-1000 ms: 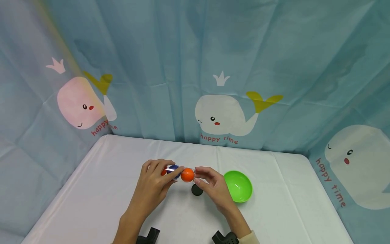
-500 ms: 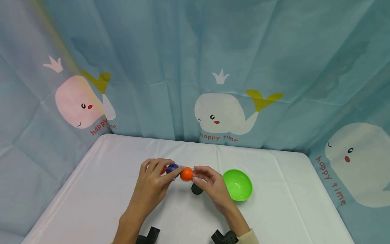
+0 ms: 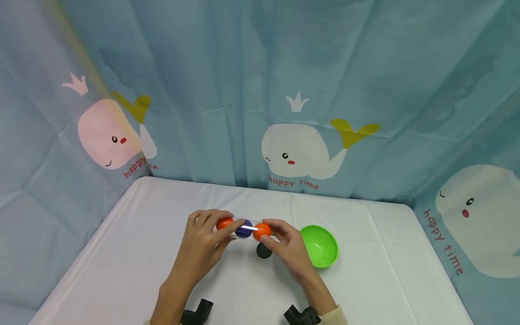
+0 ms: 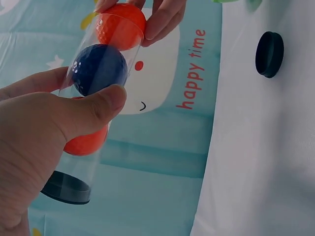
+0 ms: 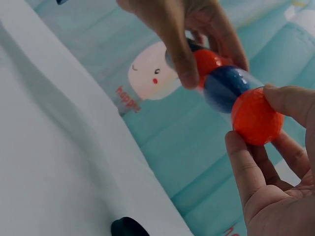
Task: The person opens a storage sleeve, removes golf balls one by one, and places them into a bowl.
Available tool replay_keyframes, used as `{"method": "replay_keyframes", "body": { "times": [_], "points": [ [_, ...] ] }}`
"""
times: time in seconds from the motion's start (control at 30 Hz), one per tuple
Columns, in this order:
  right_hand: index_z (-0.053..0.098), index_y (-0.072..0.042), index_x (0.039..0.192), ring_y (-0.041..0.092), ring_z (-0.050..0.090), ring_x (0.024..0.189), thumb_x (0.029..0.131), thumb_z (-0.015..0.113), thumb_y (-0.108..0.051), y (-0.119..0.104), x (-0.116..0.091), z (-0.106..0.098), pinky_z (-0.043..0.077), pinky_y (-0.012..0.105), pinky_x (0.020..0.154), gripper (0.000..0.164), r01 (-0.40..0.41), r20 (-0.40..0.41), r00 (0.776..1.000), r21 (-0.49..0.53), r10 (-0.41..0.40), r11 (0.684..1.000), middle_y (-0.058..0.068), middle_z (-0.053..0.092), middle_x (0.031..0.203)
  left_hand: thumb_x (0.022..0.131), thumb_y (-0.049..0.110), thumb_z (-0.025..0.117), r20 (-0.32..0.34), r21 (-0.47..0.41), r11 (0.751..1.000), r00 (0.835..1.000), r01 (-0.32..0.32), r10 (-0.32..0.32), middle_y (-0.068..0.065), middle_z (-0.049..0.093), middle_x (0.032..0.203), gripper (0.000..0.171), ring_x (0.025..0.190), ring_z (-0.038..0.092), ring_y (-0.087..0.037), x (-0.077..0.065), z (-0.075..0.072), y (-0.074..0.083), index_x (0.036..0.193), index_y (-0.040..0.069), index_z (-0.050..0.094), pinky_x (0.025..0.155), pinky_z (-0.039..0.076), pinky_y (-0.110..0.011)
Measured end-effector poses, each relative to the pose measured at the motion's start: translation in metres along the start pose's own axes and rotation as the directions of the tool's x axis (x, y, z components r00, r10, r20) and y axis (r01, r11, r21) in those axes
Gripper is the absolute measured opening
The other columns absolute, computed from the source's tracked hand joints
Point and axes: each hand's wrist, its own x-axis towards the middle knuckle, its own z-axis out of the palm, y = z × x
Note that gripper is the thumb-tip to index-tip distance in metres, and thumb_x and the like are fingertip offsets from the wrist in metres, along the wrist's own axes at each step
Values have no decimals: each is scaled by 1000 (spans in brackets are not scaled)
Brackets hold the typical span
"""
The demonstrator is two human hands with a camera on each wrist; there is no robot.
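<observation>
The left hand [image 3: 201,239] wraps its grip round a clear tube [image 4: 81,167] — blue ball [image 4: 100,69] inside — while the right hand [image 3: 291,246] pinches an orange ball [image 5: 257,118] at its mouth.

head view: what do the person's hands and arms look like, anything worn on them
The left hand and right hand are bare, with no gloves. An angular black device shows by the left wrist and a second black device by the right. A cream sleeve ends on the right forearm; only a sliver of the left sleeve shows.
</observation>
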Motion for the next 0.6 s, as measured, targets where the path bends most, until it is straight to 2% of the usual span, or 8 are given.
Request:
{"method": "replay_keyframes", "body": {
  "times": [0.13, 0.3, 0.4, 0.6],
  "points": [
    [63, -6, 139, 17, 67, 121, 98, 76, -14, -6, -2, -3, 60, 24, 100, 44, 4, -1, 1000, -24, -4, 1000, 18, 62, 143, 69, 19, 100, -4, -26, 1000, 1000, 5, -5, -1, 70, 117, 60, 112, 63, -27, 0, 3, -1, 124, 31, 79, 102, 45, -52],
    [58, -7, 141, 19, 65, 124, 98, 75, -12, -13, -5, -7, 60, 25, 99, 46, 12, -1, 1000, -20, -12, 1000, 21, 53, 150, 71, 21, 100, -6, -56, 998, 1000, 8, -8, -1, 72, 117, 59, 111, 64, -27, 0, 8, -4, 125, 31, 79, 100, 47, -51],
    [58, -6, 140, 18, 65, 123, 97, 77, -11, -17, -7, -10, 61, 26, 97, 47, 16, -15, 1000, -30, -16, 999, 18, 55, 147, 72, 23, 99, 15, -82, 996, 1000, 24, -23, 0, 73, 119, 61, 113, 66, -27, -2, 9, -5, 128, 31, 78, 100, 49, -50],
    [61, -5, 137, 16, 67, 120, 97, 76, -11, -25, -11, -17, 62, 25, 96, 43, 28, -44, 999, -94, -32, 995, 14, 62, 140, 74, 27, 97, 88, -115, 989, 993, 94, -85, 1, 73, 123, 64, 115, 67, -25, -6, 10, -7, 134, 33, 74, 99, 52, -47]
  ]
}}
